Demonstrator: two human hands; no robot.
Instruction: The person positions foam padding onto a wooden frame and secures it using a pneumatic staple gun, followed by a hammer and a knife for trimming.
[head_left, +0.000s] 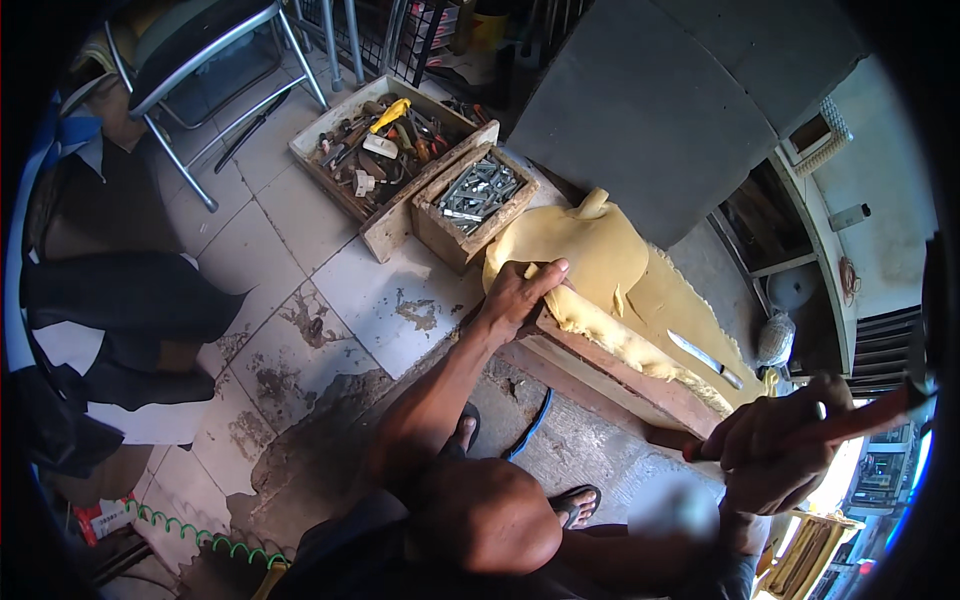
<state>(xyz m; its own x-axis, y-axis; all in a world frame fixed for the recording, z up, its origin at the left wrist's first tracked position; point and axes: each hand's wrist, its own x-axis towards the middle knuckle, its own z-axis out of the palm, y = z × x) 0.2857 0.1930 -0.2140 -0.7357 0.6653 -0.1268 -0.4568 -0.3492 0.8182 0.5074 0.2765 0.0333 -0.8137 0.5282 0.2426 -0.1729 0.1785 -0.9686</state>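
Note:
My left hand point(522, 296) is closed on the edge of a yellow foam piece point(570, 245), near the corner of a wooden frame point(640, 365). The foam lies over the top of the frame, with its torn edge along the near side. A knife point(705, 358) with a bright blade rests on the foam, between my hands. Raised at the right, my right hand point(780, 440) is wrapped round a tool with a reddish handle point(850, 422). Its far end is dark and blurred, so its kind is unclear.
Behind the foam stand a small wooden box point(478, 195) of metal pieces and a tray point(330, 190) of mixed tools. A large dark panel point(640, 110) leans at the back. A folding chair point(200, 60) stands far left. A blue hose point(532, 424) lies on the floor.

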